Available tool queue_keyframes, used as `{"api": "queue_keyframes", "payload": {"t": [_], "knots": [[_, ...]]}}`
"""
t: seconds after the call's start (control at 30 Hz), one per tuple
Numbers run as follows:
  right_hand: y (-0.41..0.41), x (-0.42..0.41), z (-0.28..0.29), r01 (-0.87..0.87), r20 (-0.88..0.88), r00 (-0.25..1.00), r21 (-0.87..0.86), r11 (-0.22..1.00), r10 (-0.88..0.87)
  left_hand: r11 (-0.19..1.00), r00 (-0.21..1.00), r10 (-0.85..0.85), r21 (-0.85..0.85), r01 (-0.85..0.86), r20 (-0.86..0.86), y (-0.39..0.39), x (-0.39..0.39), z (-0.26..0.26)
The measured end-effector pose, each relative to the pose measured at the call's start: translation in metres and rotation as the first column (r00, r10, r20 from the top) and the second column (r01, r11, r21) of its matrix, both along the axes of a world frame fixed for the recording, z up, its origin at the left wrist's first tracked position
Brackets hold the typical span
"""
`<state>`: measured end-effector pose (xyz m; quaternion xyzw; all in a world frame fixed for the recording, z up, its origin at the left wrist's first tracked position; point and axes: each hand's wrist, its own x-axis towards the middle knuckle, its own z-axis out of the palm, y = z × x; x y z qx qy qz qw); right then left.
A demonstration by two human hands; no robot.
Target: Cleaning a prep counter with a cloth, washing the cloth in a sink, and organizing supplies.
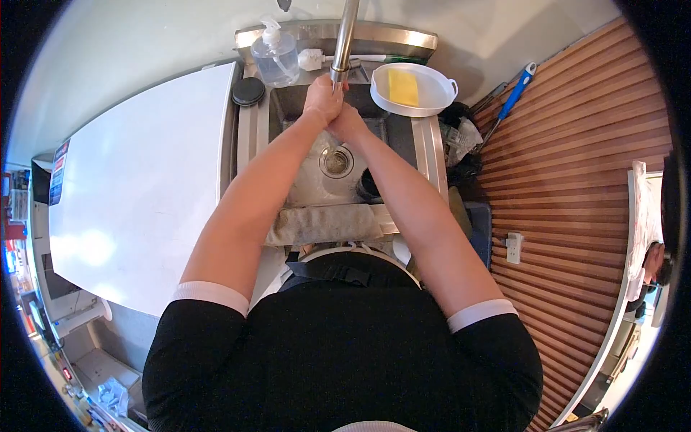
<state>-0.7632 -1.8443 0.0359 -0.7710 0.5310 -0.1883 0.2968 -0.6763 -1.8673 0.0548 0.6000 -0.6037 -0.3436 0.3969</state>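
Observation:
My left hand (323, 102) and my right hand (348, 125) are pressed together under the spout of a metal faucet (344, 46). Water seems to run over them into the sink (397, 137). Their fingers overlap and are partly hidden, so I cannot tell how they are bent or whether anything is between them. Below the hands lies the round drain strainer (336, 163). A black cup-like container (368, 184) sits in the basin, partly covered by my right forearm.
Behind the basin stand a clear pump bottle (275, 60) and a white-headed brush (311, 59). A white dish (440, 100) holds a yellow sponge (404, 87). A black lid (248, 92) lies left, beside a white surface (146, 178). A grey cloth (324, 224) covers the front rim. Blue-handled tool (517, 92) at right.

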Motion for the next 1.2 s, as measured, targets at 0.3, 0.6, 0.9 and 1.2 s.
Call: {"api": "queue_keyframes", "payload": {"t": [0.3, 0.6, 0.9, 1.2], "knots": [[0.002, -0.011, 0.008, -0.033, -0.105, 0.994, 0.011, 0.999, 0.034, 0.995, 0.94, 0.097, 0.067, -0.079, -0.328, 0.002, 0.017, -0.036], [0.008, -0.006, 0.014, -0.258, -0.234, 0.942, -0.038, 0.965, 0.242, 0.798, 0.559, 0.304, 0.527, 0.293, -0.772, 0.026, 0.06, -0.061], [0.0, 0.011, 0.016, -0.134, -0.083, 0.988, -0.091, 0.987, 0.127, 0.772, 0.336, 0.478, 0.57, 0.279, -0.812, 0.042, 0.081, -0.091], [-0.005, 0.021, 0.045, -0.157, -0.006, 0.988, -0.061, 0.986, 0.157, 0.835, 0.472, 0.331, 0.486, 0.256, -0.817, 0.052, 0.087, -0.097]]}}
